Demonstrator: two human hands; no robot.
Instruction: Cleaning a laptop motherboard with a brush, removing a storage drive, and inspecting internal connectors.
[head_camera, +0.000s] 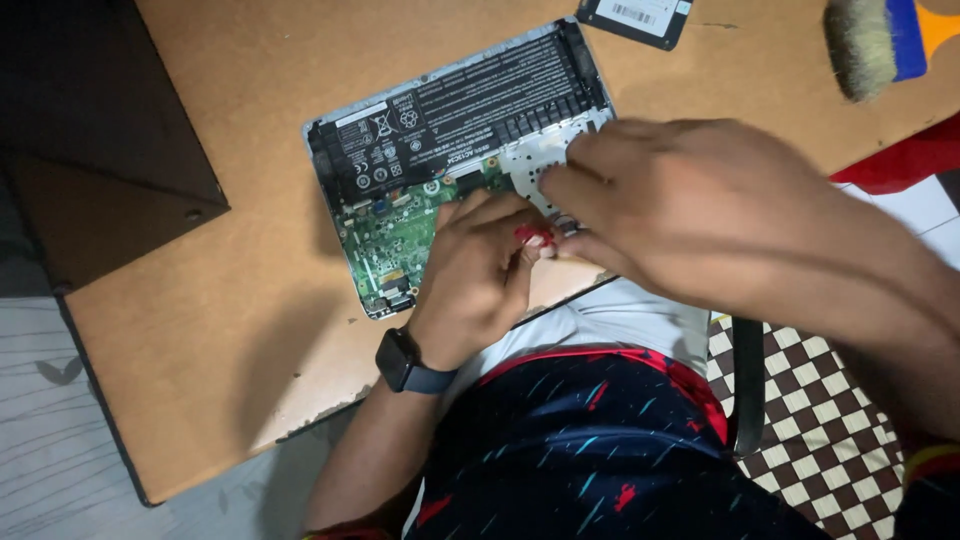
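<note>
An opened laptop base (340, 135) lies on the brown wooden table (230, 300), showing a long black battery (450, 120) and a green circuit board (385, 235). My left hand (480, 275), with a dark smartwatch (405, 362) on the wrist, rests on the board's near edge and pinches a small red thing (532, 236), most of it hidden. My right hand (680, 210) lies over the laptop's right part, its fingertips meeting the left hand at that red thing. What the right fingers grip is hidden.
A dark laptop cover panel (110, 110) lies at the table's left. A small black drive with a white label (635, 20) sits at the far edge. A brush with a blue and orange handle (880, 40) lies at top right. A checkered cloth (830, 420) is below right.
</note>
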